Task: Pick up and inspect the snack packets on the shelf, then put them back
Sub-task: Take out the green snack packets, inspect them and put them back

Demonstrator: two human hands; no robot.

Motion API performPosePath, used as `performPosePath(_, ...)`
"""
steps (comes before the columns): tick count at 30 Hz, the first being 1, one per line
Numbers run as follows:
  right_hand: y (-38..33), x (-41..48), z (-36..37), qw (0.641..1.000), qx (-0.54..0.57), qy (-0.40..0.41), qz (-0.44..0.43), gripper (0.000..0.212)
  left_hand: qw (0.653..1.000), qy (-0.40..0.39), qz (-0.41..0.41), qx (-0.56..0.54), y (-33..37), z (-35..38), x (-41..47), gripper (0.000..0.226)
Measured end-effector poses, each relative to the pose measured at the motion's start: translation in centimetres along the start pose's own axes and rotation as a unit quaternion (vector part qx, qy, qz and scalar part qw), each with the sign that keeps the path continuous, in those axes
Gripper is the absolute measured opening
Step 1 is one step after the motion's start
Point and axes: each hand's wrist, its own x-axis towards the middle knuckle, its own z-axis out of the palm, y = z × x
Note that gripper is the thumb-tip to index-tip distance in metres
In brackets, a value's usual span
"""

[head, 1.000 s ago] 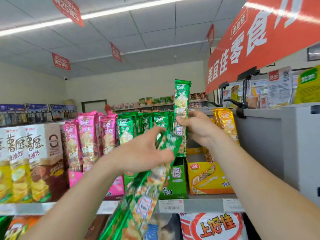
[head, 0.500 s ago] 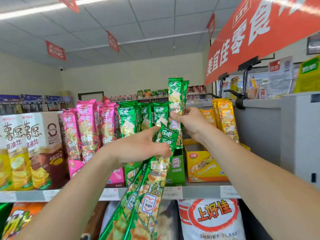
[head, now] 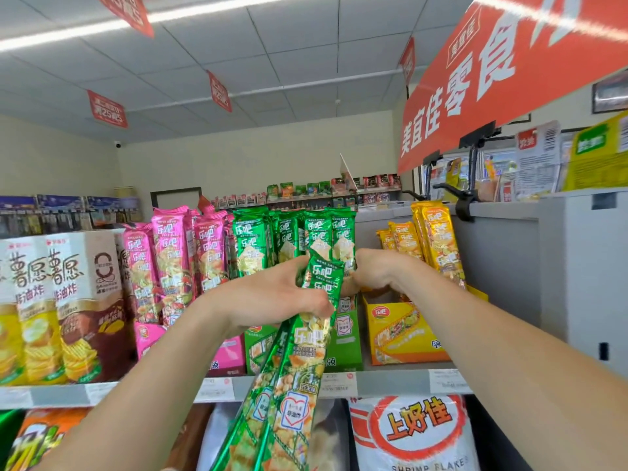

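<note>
My left hand (head: 272,297) grips long green snack packets (head: 299,368) near their top; at least two hang down in front of the shelf edge (head: 390,382). Behind them a row of the same green packets (head: 251,243) stands upright in a green display box (head: 343,348). My right hand (head: 377,271) is curled round the rightmost green packet (head: 344,244) of that row, which stands level with its neighbours. My left hand hides the lower part of the row.
Pink packets (head: 173,253) stand left of the green row and yellow packets (head: 438,239) in a yellow box to the right. Potato chip boxes (head: 68,300) fill the far left. A shrimp flakes bag (head: 414,433) sits below. A grey cabinet (head: 577,266) and red sign (head: 509,62) are at right.
My right hand has lowered its green packet from above the row down into the green box. My left hand has kept its hold on the hanging packets.
</note>
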Motion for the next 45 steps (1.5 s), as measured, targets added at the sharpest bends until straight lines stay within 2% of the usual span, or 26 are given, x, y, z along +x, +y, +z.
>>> performPosePath(5, -0.4, -1.3, 0.1, 1.0, -0.003, 0.015, 0.007, 0.064, 0.999, 0.029, 0.014, -0.016, 0.1, 0.3, -0.3, 0.101)
performPosePath(8, -0.2, -4.4, -0.1, 0.995, 0.022, 0.094, 0.011, 0.088, 0.996, 0.065, 0.025, -0.056, -0.2, 0.6, -0.6, 0.105)
performPosePath(10, 0.2, -7.5, -0.4, 0.974, 0.128, 0.184, -0.026, 0.099, 0.989, 0.101, 0.038, -0.105, -0.1, 0.8, -0.6, 0.112)
performPosePath(11, 0.1, -10.0, 0.0, 0.958, 0.198, 0.199, -0.057, 0.103, 0.983, 0.124, 0.045, -0.131, 0.1, 1.0, -0.5, 0.114)
performPosePath(13, -0.1, -15.0, 1.1, 0.957, 0.205, 0.147, -0.141, 0.127, 0.965, 0.181, 0.06, -0.18, 0.8, 1.5, 0.2, 0.113)
performPosePath(14, -0.1, -17.0, 2.4, 0.957, 0.19, 0.087, -0.2, 0.121, 0.955, 0.212, 0.067, -0.197, 1.3, 1.9, 0.7, 0.112)
performPosePath(15, -0.5, -18.1, 4.0, 0.948, 0.24, 0.027, -0.206, 0.089, 0.945, 0.24, 0.075, -0.208, 1.9, 2.3, 1.0, 0.11)
performPosePath(16, -0.8, -18.5, 5.0, 0.926, 0.306, 0.003, -0.22, 0.061, 0.938, 0.261, 0.083, -0.212, 2.5, 2.8, 1.4, 0.104)
performPosePath(18, 0.0, -18.3, 6.9, 0.878, 0.414, 0.053, -0.234, 0.076, 0.931, 0.279, 0.11, -0.209, 3.7, 3.7, 2.0, 0.082)
performPosePath(19, 1.1, -18.3, 7.6, 0.87, 0.432, 0.096, -0.217, 0.079, 0.93, 0.275, 0.122, -0.209, 4.2, 4.1, 2.2, 0.07)
performPosePath(20, 1.3, -17.8, 7.3, 0.858, 0.45, 0.15, -0.198, 0.077, 0.931, 0.262, 0.133, -0.218, 4.7, 4.5, 2.4, 0.067)
performPosePath(21, 1.7, -17.7, 6.8, 0.85, 0.464, 0.176, -0.177, 0.077, 0.933, 0.24, 0.136, -0.232, 5.0, 4.9, 2.5, 0.074)
performPosePath(24, 2.5, -17.2, 4.2, 0.835, 0.496, 0.185, -0.152, 0.098, 0.951, 0.155, 0.15, -0.221, 4.9, 6.0, 1.8, 0.08)
performPosePath(25, 2.9, -16.9, 3.4, 0.836, 0.494, 0.185, -0.149, 0.098, 0.96, 0.121, 0.161, -0.194, 4.5, 6.6, 1.1, 0.079)
performPosePath(27, 3.4, -16.6, 1.9, 0.852, 0.469, 0.186, -0.141, 0.084, 0.968, 0.081, 0.185, -0.151, 3.2, 8.1, -0.4, 0.075)
performPosePath(29, 3.8, -16.1, 1.2, 0.857, 0.468, 0.168, -0.137, 0.072, 0.966, 0.095, 0.203, -0.129, 2.1, 9.4, -1.3, 0.075)
performPosePath(32, 4.2, -15.6, 1.8, 0.876, 0.451, 0.144, -0.094, 0.1, 0.965, 0.153, 0.205, -0.049, 1.8, 10.2, -1.5, 0.078)
performPosePath(34, 4.3, -15.5, 2.3, 0.882, 0.444, 0.139, -0.076, 0.107, 0.962, 0.163, 0.215, -0.045, 1.8, 10.4, -1.1, 0.057)
performPosePath(36, 4.5, -15.2, 2.5, 0.885, 0.444, 0.126, -0.061, 0.096, 0.956, 0.194, 0.208, -0.068, 1.8, 10.5, -0.9, 0.045)
performPosePath(37, 4.7, -14.9, 2.4, 0.886, 0.441, 0.127, -0.059, 0.082, 0.954, 0.221, 0.189, -0.073, 1.8, 10.5, -0.6, 0.048)
performPosePath(39, 4.8, -15.0, 2.0, 0.883, 0.436, 0.16, -0.071, 0.045, 0.95, 0.274, 0.143, -0.044, 2.0, 10.2, -0.4, 0.078)
performPosePath(40, 4.9, -15.2, 1.9, 0.878, 0.437, 0.178, -0.08, 0.032, 0.948, 0.288, 0.131, -0.024, 2.2, 10.0, -0.2, 0.082)
performPosePath(41, 4.9, -15.6, 1.9, 0.87, 0.447, 0.189, -0.086, 0.028, 0.947, 0.295, 0.127, -0.002, 2.4, 9.9, 0.0, 0.079)
performPosePath(44, 4.9, -17.1, 2.5, 0.838, 0.508, 0.176, -0.093, 0.033, 0.937, 0.304, 0.159, 0.061, 3.3, 9.8, 0.7, 0.054)
performPosePath(45, 4.9, -17.7, 2.9, 0.822, 0.537, 0.163, -0.096, 0.034, 0.933, 0.308, 0.167, 0.083, 3.5, 9.7, 0.9, 0.054)
